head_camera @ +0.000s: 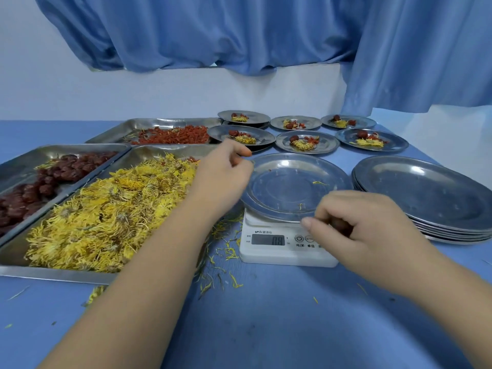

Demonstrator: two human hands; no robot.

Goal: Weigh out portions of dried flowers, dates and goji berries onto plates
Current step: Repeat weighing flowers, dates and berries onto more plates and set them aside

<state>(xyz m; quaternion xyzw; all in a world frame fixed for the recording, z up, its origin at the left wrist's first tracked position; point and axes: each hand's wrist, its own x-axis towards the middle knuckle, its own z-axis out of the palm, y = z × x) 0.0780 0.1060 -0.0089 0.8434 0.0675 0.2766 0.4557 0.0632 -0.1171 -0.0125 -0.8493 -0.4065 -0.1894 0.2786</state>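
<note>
Left hand (223, 173): curled at left rim of round steel plate (287, 187); hold unclear
Right hand (370, 225): curled at its near rim; hold unclear
Room: blue table (266, 328), lower centre

The plate (288, 187) on the scale (269, 251) is shiny, scuffed metal, like the trays (66, 274). The scale is smooth white plastic. Matt blue cloth covers the desk (266, 315).

Yellow dried flowers (106, 217) lie near left, dark red dates (40, 182) further left, orange-red goji berries (173, 138) beyond, with silver plates (426, 193) and a white scale (269, 255) on plain blue cloth (266, 320).
</note>
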